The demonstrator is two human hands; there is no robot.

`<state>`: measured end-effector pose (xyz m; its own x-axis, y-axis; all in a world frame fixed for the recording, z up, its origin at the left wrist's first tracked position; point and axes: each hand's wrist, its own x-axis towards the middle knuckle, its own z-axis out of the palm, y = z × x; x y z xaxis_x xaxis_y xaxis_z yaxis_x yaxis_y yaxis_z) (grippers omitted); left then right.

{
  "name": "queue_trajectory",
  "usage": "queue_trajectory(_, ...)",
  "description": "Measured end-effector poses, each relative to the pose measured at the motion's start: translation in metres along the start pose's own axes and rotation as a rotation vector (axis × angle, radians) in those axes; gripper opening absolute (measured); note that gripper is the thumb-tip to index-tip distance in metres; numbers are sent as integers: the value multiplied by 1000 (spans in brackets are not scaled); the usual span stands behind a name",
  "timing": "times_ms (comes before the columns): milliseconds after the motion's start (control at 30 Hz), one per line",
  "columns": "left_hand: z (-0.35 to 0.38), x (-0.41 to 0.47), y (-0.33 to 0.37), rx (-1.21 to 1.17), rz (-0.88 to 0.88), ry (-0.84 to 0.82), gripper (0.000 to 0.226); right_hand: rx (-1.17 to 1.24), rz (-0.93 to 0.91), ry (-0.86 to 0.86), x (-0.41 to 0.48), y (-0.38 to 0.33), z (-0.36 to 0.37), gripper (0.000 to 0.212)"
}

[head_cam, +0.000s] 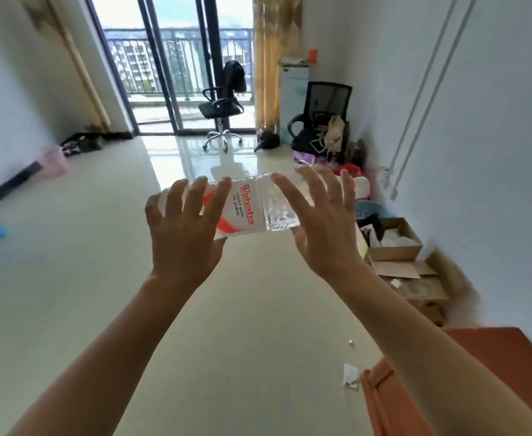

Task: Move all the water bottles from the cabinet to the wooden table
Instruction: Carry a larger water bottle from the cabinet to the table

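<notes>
Arms (107,341) (415,328) outstretched, hands (180,234) (324,234) maybe against bottle (249,209)

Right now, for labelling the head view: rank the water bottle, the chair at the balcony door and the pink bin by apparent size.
Largest: water bottle, helped by nearness.
Then chair at the balcony door.
Smallest: pink bin.
</notes>
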<state>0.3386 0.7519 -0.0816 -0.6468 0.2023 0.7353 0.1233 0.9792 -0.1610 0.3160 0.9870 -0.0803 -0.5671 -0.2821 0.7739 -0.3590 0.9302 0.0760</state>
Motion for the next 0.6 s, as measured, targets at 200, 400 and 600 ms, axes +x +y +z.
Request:
queue_trajectory(200, 54, 6, -115, 173, -152, -44, 92, 224, -136, 56, 88, -75, 122, 91)
queue_trajectory(400, 99, 46, -213, 370, -276, -130, 94, 444, -240, 87, 193, -139, 239, 93)
queue_trajectory(600, 115, 58, -319, 584, -464, -191, 98, 676, -422, 74, 296, -245, 332, 97)
